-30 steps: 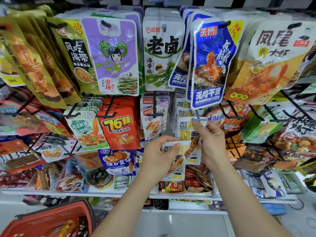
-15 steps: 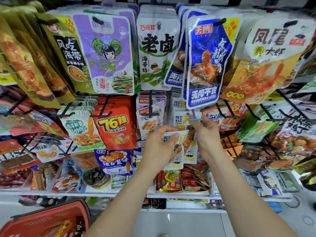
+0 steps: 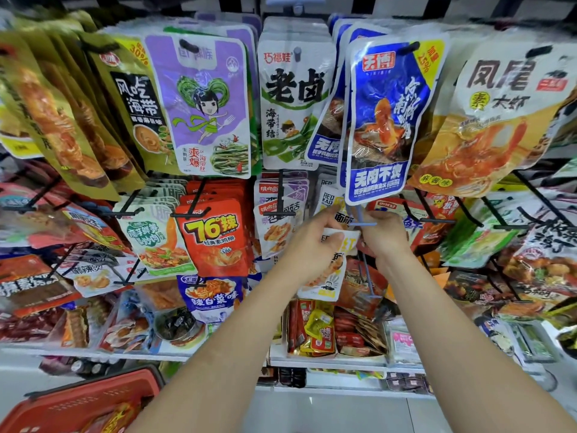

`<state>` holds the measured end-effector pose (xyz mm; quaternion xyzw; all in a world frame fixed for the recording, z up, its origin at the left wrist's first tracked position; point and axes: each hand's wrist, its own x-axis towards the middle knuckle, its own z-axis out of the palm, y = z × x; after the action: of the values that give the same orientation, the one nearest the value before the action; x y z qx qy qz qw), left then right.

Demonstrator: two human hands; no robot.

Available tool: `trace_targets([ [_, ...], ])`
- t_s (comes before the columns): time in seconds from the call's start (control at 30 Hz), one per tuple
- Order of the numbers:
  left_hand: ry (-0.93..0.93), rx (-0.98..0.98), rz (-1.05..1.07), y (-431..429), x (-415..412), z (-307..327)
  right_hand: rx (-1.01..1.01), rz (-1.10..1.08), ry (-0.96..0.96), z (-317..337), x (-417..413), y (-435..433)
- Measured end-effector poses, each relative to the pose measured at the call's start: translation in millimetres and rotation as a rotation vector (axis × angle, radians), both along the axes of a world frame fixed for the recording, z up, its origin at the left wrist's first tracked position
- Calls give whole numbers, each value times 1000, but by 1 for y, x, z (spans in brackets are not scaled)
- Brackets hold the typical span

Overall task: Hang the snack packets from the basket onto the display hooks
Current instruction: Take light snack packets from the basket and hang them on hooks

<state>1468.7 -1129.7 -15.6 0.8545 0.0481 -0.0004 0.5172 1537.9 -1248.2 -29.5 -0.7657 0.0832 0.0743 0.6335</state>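
Basket at lower left holds snack packets

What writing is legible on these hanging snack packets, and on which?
"老卤": white-green packet.
"76°辣": red packet.
"无肉不欢": blue packet.
"凤尾": yellow packet.
"RED": white packet on the hook.
Held packet: print hidden or blurred.
Smaller print elsewhere: too blurred to read.
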Motion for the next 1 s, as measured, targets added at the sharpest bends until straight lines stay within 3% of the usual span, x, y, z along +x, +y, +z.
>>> trace_targets([
  [0.27, -5, -65, 118, 6, 16, -12, 280, 54, 124, 4, 4, -8],
  [0.47, -33, -246, 203, 11, -14, -21, 8, 247, 129, 10, -47, -49],
  [0.57, -64, -344, 220, 3, -26, -19, 240, 338, 230, 8, -62, -48],
  [0.8, -62, -471, 226, -10, -28, -14, 455, 99, 89, 9, -73, -31],
  [1.0, -137, -415, 306, -13, -11, -12, 546, 72, 4, 14, -60, -20],
])
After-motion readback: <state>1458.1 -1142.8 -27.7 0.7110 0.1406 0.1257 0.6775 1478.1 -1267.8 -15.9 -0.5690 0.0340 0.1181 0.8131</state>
